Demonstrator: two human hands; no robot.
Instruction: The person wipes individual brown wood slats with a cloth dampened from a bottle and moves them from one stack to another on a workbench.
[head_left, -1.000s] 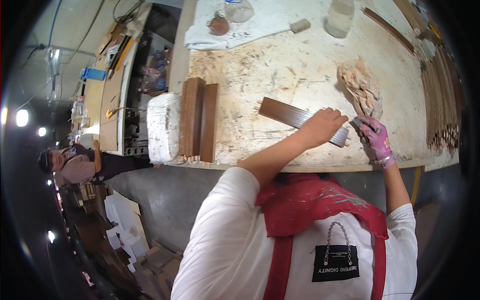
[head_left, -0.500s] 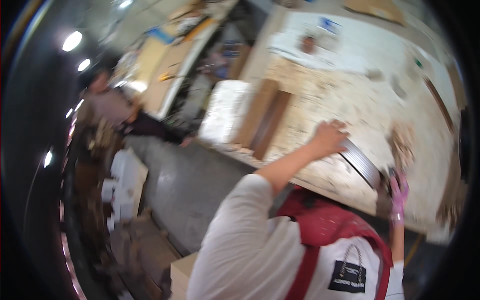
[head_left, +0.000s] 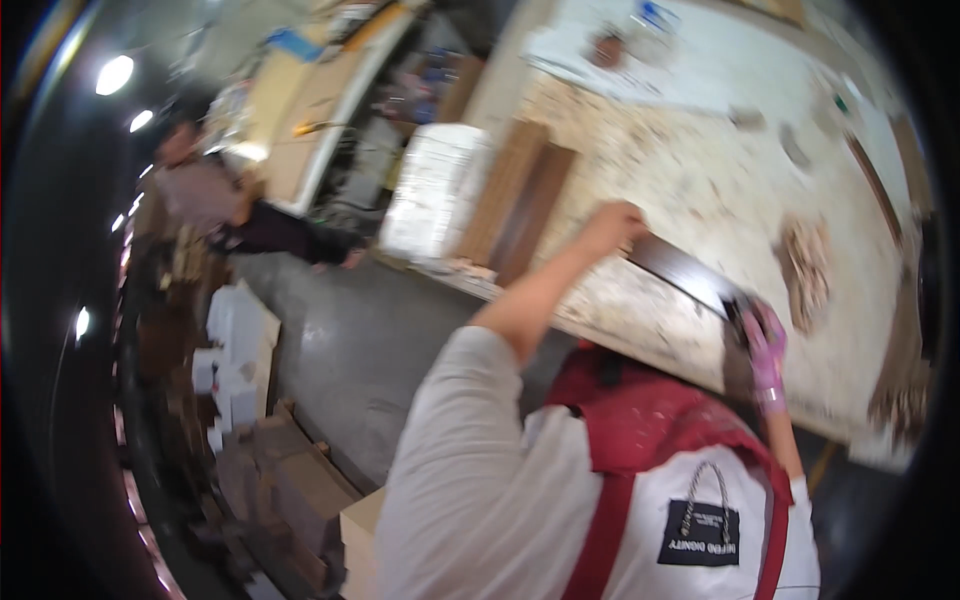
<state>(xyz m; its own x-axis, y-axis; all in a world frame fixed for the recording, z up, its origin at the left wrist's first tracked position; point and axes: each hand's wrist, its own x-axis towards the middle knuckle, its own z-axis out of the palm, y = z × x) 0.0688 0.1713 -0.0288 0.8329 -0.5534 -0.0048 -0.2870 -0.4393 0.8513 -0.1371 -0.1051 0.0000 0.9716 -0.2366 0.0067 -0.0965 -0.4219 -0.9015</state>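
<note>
A dark brown, flat board (head_left: 685, 272) lies slantwise over the worktable's near part, light glaring off its smooth face. My bare left hand (head_left: 612, 230) grips the board's left end with curled fingers. At the opposite end is my right hand (head_left: 764, 335), in a pink glove, closed around a small dark object (head_left: 738, 306) against the board. Blur and the fingers hide what that object is. Just below it, a brown patch (head_left: 738, 368) shows at the table's near edge.
Brown boards (head_left: 535, 210) are stacked left on the worktable (head_left: 660, 150), beside a white wrapped bundle (head_left: 437, 190). A crumpled tan cloth or glove (head_left: 806, 272) lies right. A bottle (head_left: 652, 30) stands at the back. Another person (head_left: 225, 200) is at the far left.
The board now shows a smooth dark face where a ribbed grey one showed before. Both hands appear farther left and higher in view, as the whole view has also shifted.
</note>
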